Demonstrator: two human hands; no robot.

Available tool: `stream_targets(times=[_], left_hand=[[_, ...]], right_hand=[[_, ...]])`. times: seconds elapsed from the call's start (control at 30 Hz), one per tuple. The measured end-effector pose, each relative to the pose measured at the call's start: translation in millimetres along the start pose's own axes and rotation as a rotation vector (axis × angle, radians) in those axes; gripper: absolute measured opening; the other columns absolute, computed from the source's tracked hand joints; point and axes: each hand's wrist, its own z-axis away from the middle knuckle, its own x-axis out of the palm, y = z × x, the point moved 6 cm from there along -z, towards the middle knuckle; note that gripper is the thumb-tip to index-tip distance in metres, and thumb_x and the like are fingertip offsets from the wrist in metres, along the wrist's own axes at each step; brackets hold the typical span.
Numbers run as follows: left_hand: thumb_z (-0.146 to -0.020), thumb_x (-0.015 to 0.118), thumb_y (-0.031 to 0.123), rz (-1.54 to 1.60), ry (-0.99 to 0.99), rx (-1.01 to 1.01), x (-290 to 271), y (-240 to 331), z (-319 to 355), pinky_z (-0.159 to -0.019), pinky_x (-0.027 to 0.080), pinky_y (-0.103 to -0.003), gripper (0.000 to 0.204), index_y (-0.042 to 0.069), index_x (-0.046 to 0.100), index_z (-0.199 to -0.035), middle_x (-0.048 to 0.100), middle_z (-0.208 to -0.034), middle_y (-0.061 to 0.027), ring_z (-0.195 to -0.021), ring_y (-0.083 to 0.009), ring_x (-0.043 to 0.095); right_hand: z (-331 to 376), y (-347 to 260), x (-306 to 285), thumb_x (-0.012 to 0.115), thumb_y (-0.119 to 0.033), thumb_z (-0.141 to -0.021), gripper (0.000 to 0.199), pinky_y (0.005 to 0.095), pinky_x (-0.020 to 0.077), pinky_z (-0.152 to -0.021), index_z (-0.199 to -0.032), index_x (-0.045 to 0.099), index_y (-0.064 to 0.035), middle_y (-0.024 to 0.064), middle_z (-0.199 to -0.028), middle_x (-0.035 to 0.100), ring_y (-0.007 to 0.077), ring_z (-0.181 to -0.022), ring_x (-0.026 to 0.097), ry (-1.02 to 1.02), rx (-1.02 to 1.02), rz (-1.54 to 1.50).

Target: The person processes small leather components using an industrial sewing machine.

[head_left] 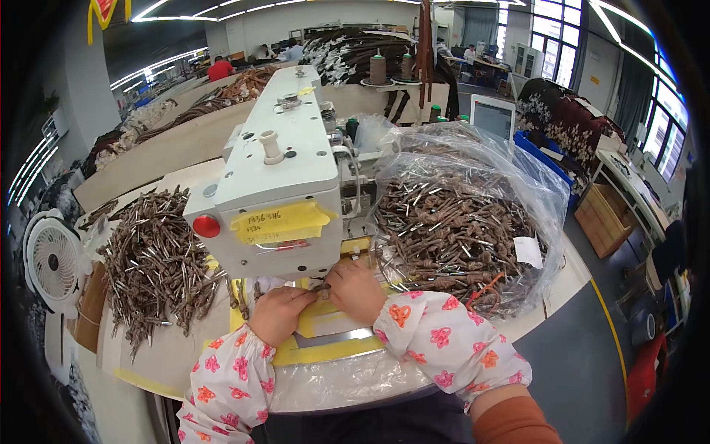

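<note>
My left hand and my right hand meet under the head of a white sewing machine, fingertips pinched together on a small brown knotted cord piece. The piece lies on a yellow-taped plate below the needle area. Both forearms wear white sleeve covers with a red flower print. The machine head hides the needle.
A heap of brown cords with metal tips lies on the left of the table. A clear plastic bag full of the same knotted cords sits at right. A white fan stands far left. A small screen is behind the bag.
</note>
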Motion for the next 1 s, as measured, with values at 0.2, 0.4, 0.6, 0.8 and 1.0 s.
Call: stream_targets(times=[0.2, 0.4, 0.6, 0.8, 1.0], left_hand=[[-0.068, 0.055, 0.002, 0.003, -0.069, -0.464, -56.1, -85.5, 44.0, -0.068, 0.050, -0.039, 0.019, 0.008, 0.070, -0.079, 0.066, -0.078, -0.0112, -0.073, -0.0302, 0.062], [-0.069, 0.059, 0.014, 0.127, 0.120, -0.317, -32.3, -58.8, 18.9, -0.082, 0.042, -0.041, 0.016, 0.007, 0.067, -0.080, 0.063, -0.086, -0.0114, -0.089, -0.0304, 0.056], [-0.081, 0.053, 0.019, -0.023, 0.103, -0.115, 26.8, -20.8, 9.6, -0.092, 0.041, -0.040, 0.022, 0.008, 0.064, -0.098, 0.058, -0.105, -0.0131, -0.108, -0.0312, 0.050], [-0.082, 0.053, 0.016, 0.084, 0.006, -0.233, 29.0, -38.4, 18.3, -0.074, 0.050, -0.040, 0.029, 0.016, 0.060, -0.109, 0.058, -0.107, -0.0122, -0.096, -0.0306, 0.058], [-0.082, 0.055, 0.021, 0.016, -0.045, -0.264, 29.9, -39.0, 13.9, -0.063, 0.052, -0.040, 0.029, 0.017, 0.061, -0.110, 0.062, -0.089, -0.0123, -0.074, -0.0303, 0.063]], right_hand=[[-6.5, 35.5, -52.9, 0.063, -0.009, -0.069, 0.008, 0.0417, 0.0434, -0.063, -0.072, 0.058, -0.0047, 0.0126, -0.079, 0.056, 0.0317, -0.073, 0.056, 0.156, 0.132, 0.171], [16.2, 94.3, -52.1, 0.065, -0.014, -0.070, 0.025, 0.0404, 0.0441, -0.067, -0.093, 0.058, -0.0070, 0.0093, -0.085, 0.059, 0.0269, -0.079, 0.058, -0.071, 0.324, 0.550], [8.1, 75.4, -53.8, 0.063, -0.004, -0.070, 0.035, 0.0391, 0.0449, -0.060, -0.105, 0.057, -0.0024, 0.0121, -0.080, 0.058, 0.0279, -0.070, 0.058, -0.032, 0.198, 0.464], [4.2, 24.6, -57.0, 0.063, 0.001, -0.078, 0.026, 0.0228, 0.0462, -0.058, -0.104, 0.057, 0.0038, 0.0070, -0.084, 0.061, 0.0090, -0.064, 0.056, -0.038, 0.392, -0.921], [22.6, 18.2, -2.5, 0.062, -0.003, -0.083, 0.022, 0.0215, 0.0504, -0.064, -0.103, 0.059, 0.0050, 0.0081, -0.090, 0.063, 0.0105, -0.071, 0.061, -0.480, 0.659, -1.116]])
